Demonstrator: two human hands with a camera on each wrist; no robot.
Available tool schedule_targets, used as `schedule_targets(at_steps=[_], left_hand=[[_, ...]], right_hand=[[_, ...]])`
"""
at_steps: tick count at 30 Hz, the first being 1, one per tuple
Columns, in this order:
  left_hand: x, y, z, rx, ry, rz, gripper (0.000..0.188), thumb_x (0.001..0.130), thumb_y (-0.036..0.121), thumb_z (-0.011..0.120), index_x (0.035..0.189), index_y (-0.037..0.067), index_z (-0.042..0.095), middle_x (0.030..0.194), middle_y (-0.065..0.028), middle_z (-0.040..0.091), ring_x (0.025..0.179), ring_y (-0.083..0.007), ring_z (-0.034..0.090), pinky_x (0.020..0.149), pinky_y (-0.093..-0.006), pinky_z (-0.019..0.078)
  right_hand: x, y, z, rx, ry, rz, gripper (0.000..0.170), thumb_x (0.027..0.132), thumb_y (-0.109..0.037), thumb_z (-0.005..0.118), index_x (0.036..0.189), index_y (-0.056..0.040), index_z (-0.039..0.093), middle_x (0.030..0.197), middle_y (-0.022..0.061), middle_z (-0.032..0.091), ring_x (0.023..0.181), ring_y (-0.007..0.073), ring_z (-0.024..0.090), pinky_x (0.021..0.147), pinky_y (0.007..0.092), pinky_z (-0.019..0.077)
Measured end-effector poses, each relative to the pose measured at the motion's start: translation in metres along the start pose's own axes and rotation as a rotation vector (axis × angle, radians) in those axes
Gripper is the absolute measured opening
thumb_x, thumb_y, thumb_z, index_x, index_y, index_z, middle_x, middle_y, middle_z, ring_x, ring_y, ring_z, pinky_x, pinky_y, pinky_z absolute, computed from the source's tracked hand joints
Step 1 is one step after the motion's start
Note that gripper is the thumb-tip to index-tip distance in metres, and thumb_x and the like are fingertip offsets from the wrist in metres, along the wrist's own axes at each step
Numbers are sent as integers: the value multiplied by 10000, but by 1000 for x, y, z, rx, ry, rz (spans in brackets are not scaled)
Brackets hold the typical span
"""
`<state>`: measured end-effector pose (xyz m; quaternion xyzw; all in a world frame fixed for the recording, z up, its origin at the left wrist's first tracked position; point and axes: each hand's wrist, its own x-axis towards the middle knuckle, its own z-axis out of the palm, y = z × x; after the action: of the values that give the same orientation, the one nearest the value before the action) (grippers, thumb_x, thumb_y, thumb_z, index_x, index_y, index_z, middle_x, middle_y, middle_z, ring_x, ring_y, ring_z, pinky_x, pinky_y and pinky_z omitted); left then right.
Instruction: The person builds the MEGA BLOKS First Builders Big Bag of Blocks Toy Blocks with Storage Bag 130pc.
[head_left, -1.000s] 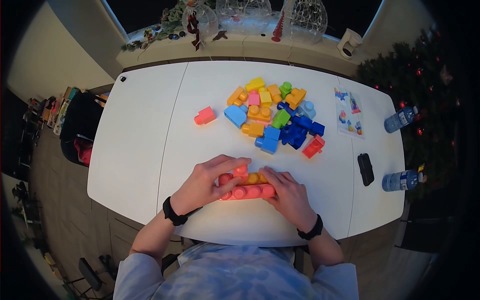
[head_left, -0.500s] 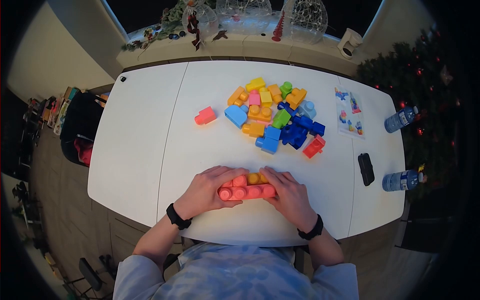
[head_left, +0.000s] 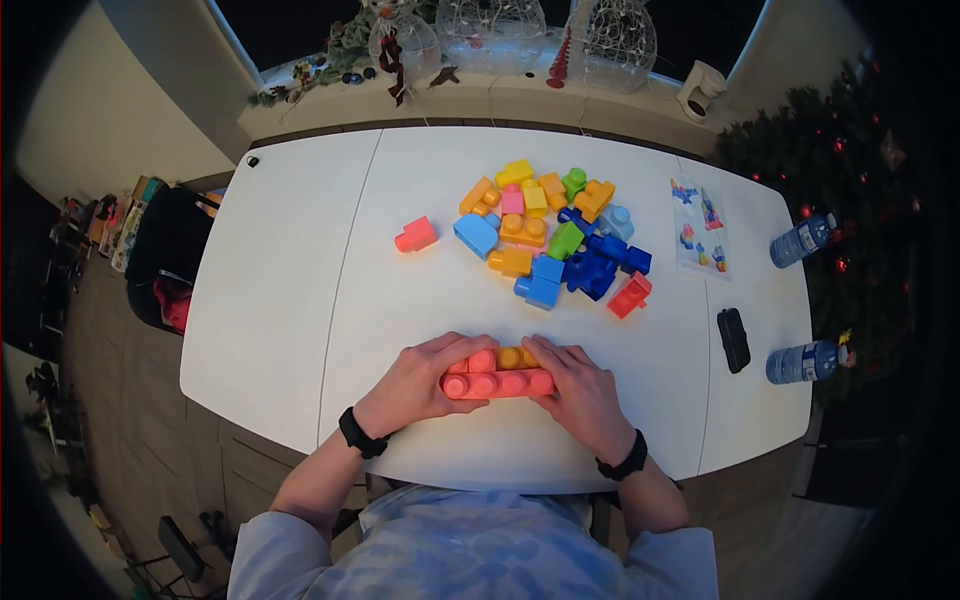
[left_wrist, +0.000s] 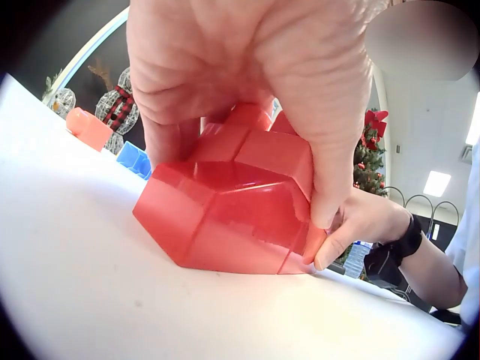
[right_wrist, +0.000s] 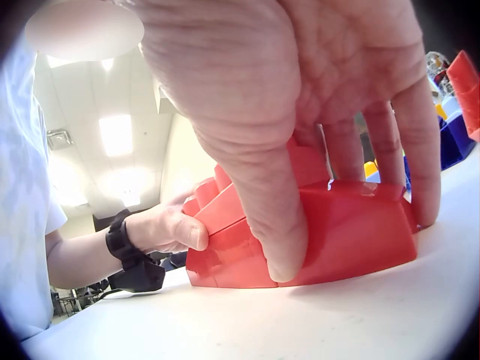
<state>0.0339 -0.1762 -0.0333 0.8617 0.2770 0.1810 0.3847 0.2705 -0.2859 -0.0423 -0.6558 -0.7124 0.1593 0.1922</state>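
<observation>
An assembly of red toy building blocks [head_left: 500,384] lies on the white table [head_left: 260,330] in front of the person. Round studs line its near row, and orange studs [head_left: 512,357] show behind them. My left hand [head_left: 405,382] grips the assembly's left end, thumb on the near side and fingers over a red block [head_left: 482,361] at the back left. At the other end, my right hand [head_left: 583,395] holds it between thumb and fingers. The right wrist view shows that thumb [right_wrist: 279,232] flat against the red side wall. In the left wrist view, the left palm arches over the red end [left_wrist: 247,217].
Beyond the hands lies a pile of loose blocks in orange, yellow, green and blue [head_left: 540,285]. One red block [head_left: 416,235] lies apart at left, another [head_left: 630,296] at right. Further right are a picture sheet [head_left: 702,228], a black case [head_left: 733,340] and two water bottles [head_left: 803,362].
My left hand has brought the red block it pinched down onto the assembly's back left and now wraps the left end. The right hand stays in place. The head view has shifted slightly.
</observation>
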Motion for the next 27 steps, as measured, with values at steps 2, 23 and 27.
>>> schedule_targets(at_steps=[2, 23, 27], left_hand=[[-1, 2, -1, 7, 16, 5, 722, 742, 221, 885, 1392, 158, 577, 1154, -83, 674, 1009, -329, 691, 874, -408, 595], [90, -50, -68, 119, 296, -176, 411, 827, 69, 826, 1217, 48, 698, 1078, -134, 719, 968, -230, 724, 847, -335, 604], [70, 36, -48, 88, 70, 42, 412, 795, 35, 818, 1186, 54, 688, 996, -124, 686, 902, -265, 714, 803, -358, 597]], right_hand=[[1, 0, 0, 13, 10, -23, 747, 780, -145, 816, 1474, -161, 539, 1438, 19, 620, 1175, 204, 639, 778, 383, 603], [-2, 3, 2, -8, 36, -29, 715, 784, -166, 818, 1449, -156, 556, 1413, 12, 629, 1121, 197, 652, 733, 357, 598], [0, 1, -1, -6, 32, -11, 712, 770, -188, 836, 1432, -171, 576, 1374, 13, 666, 1092, 227, 678, 769, 375, 606]])
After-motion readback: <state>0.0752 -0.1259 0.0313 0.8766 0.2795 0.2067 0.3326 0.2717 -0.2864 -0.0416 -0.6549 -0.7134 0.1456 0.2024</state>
